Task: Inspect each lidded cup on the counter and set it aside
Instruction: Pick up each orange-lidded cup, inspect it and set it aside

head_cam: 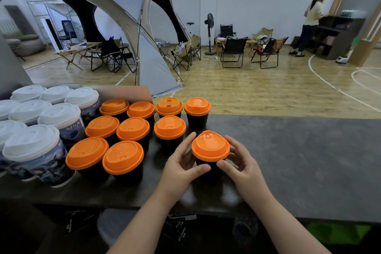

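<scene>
A black cup with an orange lid (210, 147) stands on the dark counter (299, 150) in front of me. My left hand (181, 163) grips its left side, fingers curled behind it and thumb across the front. My right hand (243, 163) grips the right side the same way, and the two thumbs nearly meet under the lid. To the left stand several more orange-lidded black cups (132, 130) in rows. One of them (169, 106) has its sip flap open.
Several taller white-lidded printed cups (59, 115) crowd the counter's left end. The counter's right half is bare grey surface. Beyond it lie a wooden floor, a tent, folding chairs, and a person standing at a shelf far right.
</scene>
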{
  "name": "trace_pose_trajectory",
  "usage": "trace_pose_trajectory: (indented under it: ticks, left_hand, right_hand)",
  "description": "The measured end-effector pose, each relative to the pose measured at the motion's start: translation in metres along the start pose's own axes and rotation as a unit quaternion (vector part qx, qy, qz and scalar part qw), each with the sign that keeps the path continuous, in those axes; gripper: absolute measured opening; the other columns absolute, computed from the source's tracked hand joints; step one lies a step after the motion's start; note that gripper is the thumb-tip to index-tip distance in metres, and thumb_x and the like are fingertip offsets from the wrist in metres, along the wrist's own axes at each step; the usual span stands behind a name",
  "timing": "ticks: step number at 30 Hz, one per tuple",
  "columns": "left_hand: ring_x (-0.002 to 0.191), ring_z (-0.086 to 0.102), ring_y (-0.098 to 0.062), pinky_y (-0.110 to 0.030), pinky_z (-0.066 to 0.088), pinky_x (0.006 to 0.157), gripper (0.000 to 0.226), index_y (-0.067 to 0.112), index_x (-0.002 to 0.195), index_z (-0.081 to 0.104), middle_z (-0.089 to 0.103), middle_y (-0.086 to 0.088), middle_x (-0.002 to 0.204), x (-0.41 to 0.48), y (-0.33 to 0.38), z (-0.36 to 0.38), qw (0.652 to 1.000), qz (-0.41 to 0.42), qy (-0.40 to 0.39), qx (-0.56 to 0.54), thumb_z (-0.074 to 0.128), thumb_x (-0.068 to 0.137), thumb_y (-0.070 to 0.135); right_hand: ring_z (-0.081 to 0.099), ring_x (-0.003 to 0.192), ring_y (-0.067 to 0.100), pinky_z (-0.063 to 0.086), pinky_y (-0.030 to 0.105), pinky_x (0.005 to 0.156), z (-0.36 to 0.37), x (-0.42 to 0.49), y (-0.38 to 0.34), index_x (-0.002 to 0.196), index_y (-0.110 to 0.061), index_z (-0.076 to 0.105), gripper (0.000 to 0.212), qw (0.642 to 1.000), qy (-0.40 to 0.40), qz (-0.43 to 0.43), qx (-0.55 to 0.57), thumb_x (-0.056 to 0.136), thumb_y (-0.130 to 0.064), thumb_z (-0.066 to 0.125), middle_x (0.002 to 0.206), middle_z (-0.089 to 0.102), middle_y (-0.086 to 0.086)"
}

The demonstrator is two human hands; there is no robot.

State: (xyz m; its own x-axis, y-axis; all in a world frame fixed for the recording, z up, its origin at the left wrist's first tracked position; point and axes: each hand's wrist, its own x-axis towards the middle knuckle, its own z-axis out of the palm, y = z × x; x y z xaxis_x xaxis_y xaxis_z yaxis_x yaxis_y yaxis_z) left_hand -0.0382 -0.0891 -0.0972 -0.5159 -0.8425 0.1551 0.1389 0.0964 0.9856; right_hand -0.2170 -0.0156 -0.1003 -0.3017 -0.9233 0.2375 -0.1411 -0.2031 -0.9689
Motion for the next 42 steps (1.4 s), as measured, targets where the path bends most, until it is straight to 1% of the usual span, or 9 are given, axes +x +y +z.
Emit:
trace_pose_trajectory:
  ticks: [4, 14, 19, 23, 27, 30, 33, 37, 42]
  left_hand:
    - [0.129, 0.056, -0.003, -0.014, 0.048, 0.095, 0.073, 0.023, 0.145, 0.049, 0.063, 0.010, 0.136, 0.001, 0.001, -0.002, 1.000, 0.005, 0.017, 0.010, 0.077, 0.077, 0.017]
    - [0.129, 0.054, -0.001, -0.027, 0.051, 0.099, 0.075, 0.032, 0.143, 0.050, 0.063, 0.016, 0.135, -0.006, 0.013, 0.011, 0.998, 0.007, 0.024, 0.066, 0.083, 0.076, 0.023]
    - [0.127, 0.060, -0.016, -0.038, 0.050, 0.106, 0.060, 0.020, 0.140, 0.055, 0.068, 0.003, 0.131, -0.011, 0.021, 0.033, 0.999, -0.028, -0.010, 0.034, 0.078, 0.085, 0.021]
    - [0.127, 0.060, -0.017, -0.040, 0.049, 0.106, 0.068, 0.018, 0.134, 0.061, 0.067, 0.002, 0.132, -0.018, 0.021, 0.089, 0.999, -0.030, -0.006, 0.021, 0.082, 0.072, 0.033]
    - [0.122, 0.064, -0.024, -0.048, 0.053, 0.101, 0.041, 0.013, 0.130, 0.062, 0.071, -0.005, 0.126, -0.028, 0.017, 0.168, 0.998, -0.029, 0.000, -0.054, 0.070, 0.090, 0.015]
    - [0.119, 0.065, -0.029, -0.046, 0.057, 0.096, 0.038, 0.011, 0.127, 0.061, 0.071, -0.008, 0.123, -0.034, 0.015, 0.235, 0.996, -0.024, -0.001, -0.090, 0.069, 0.090, 0.009]
    - [0.126, 0.061, -0.020, -0.043, 0.052, 0.103, 0.063, 0.019, 0.136, 0.055, 0.066, 0.000, 0.133, -0.039, 0.008, 0.299, 0.999, -0.004, -0.040, -0.032, 0.080, 0.078, 0.022]
    - [0.130, 0.058, -0.019, -0.042, 0.051, 0.103, 0.054, 0.020, 0.138, 0.056, 0.065, 0.001, 0.136, -0.045, 0.002, 0.377, 0.996, -0.014, -0.076, -0.039, 0.074, 0.088, 0.027]
    - [0.123, 0.063, -0.020, -0.044, 0.059, 0.092, 0.038, 0.016, 0.134, 0.059, 0.069, -0.002, 0.128, -0.036, -0.004, 0.451, 0.992, -0.046, -0.079, -0.085, 0.059, 0.096, 0.017]
  right_hand:
    - [0.058, 0.122, 0.001, 0.050, 0.015, 0.093, -0.002, -0.002, -0.001, 0.141, -0.031, 0.048, 0.067, 0.999, -0.038, 0.004, -0.003, 0.080, -0.031, 0.077, 0.134, 0.061, -0.011]
    - [0.059, 0.126, 0.011, 0.049, 0.021, 0.099, -0.010, -0.008, -0.005, 0.136, -0.022, 0.050, 0.068, 0.998, -0.035, 0.005, 0.045, 0.075, -0.028, 0.081, 0.132, 0.064, -0.010]
    - [0.053, 0.131, 0.008, 0.045, 0.029, 0.106, -0.045, -0.029, -0.014, 0.141, -0.027, 0.049, 0.080, 0.998, -0.050, 0.009, 0.024, 0.073, -0.058, 0.077, 0.138, 0.060, -0.011]
    - [0.057, 0.127, 0.005, 0.048, 0.034, 0.107, -0.095, -0.054, -0.020, 0.140, -0.033, 0.048, 0.074, 0.999, -0.011, 0.020, 0.043, 0.074, -0.048, 0.077, 0.133, 0.063, -0.013]
    - [0.064, 0.120, 0.017, 0.051, 0.047, 0.103, -0.165, -0.088, -0.030, 0.130, -0.022, 0.058, 0.040, 0.998, 0.039, 0.015, 0.055, 0.092, -0.025, 0.069, 0.125, 0.069, -0.002]
    - [0.061, 0.121, 0.015, 0.054, 0.046, 0.099, -0.227, -0.110, -0.032, 0.134, -0.036, 0.056, 0.051, 0.999, 0.035, 0.019, 0.018, 0.086, -0.047, 0.069, 0.128, 0.066, -0.008]
    - [0.057, 0.125, 0.007, 0.049, 0.039, 0.104, -0.290, -0.134, -0.034, 0.139, -0.042, 0.049, 0.076, 0.999, 0.026, 0.022, -0.022, 0.070, -0.064, 0.074, 0.132, 0.062, -0.015]
    - [0.063, 0.120, 0.010, 0.053, 0.031, 0.098, -0.363, -0.162, -0.039, 0.137, -0.027, 0.050, 0.072, 0.997, 0.077, 0.013, 0.003, 0.075, -0.037, 0.085, 0.127, 0.067, -0.006]
    - [0.066, 0.116, 0.016, 0.055, 0.026, 0.092, -0.438, -0.181, -0.040, 0.126, -0.014, 0.062, 0.043, 0.993, 0.119, 0.004, 0.029, 0.084, -0.021, 0.069, 0.120, 0.073, 0.000]
